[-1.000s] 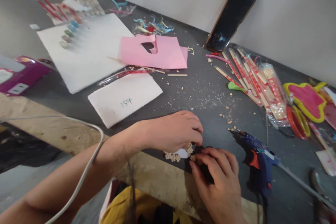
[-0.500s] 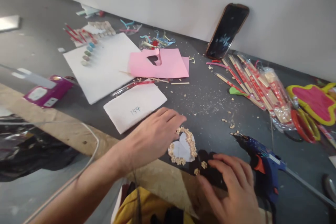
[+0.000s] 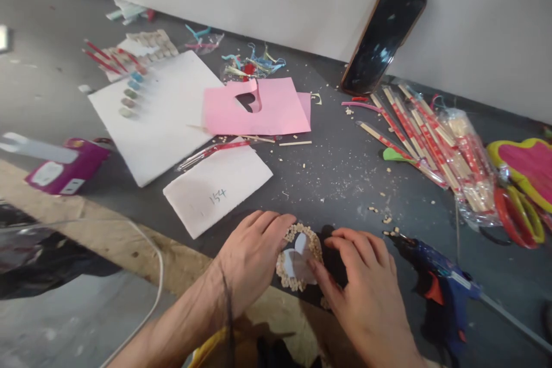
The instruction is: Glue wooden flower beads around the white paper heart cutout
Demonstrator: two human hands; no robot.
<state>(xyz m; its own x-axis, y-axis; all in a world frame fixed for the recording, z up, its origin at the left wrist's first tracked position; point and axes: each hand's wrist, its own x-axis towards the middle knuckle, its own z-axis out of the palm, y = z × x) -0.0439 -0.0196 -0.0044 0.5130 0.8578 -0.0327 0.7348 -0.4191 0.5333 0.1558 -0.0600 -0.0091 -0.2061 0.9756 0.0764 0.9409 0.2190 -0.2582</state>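
A white paper heart (image 3: 290, 263) edged with small pale wooden pieces lies near the table's front edge. My left hand (image 3: 255, 250) rests at its left side, fingertips on the upper left rim; it seems to hold the heart by that edge. From the right my right hand (image 3: 362, 276) reaches over, its thumb on the heart's right part and its fingers spread apart beyond the rim. A blue glue gun (image 3: 444, 279) lies to the right, its nozzle beside a few wooden bits (image 3: 387, 219).
Behind are a white card marked 154 (image 3: 218, 192), pink paper (image 3: 276, 106) and a white sheet (image 3: 159, 109). Wrapped chopsticks (image 3: 422, 132), scissors (image 3: 520, 215) and a leaning phone (image 3: 382, 40) are at the right. A purple device (image 3: 69, 167) sits left.
My right hand has moved left and up onto the heart's right side, from the small wooden clusters beside it. My left hand remains at the left rim. The view has shifted slightly.
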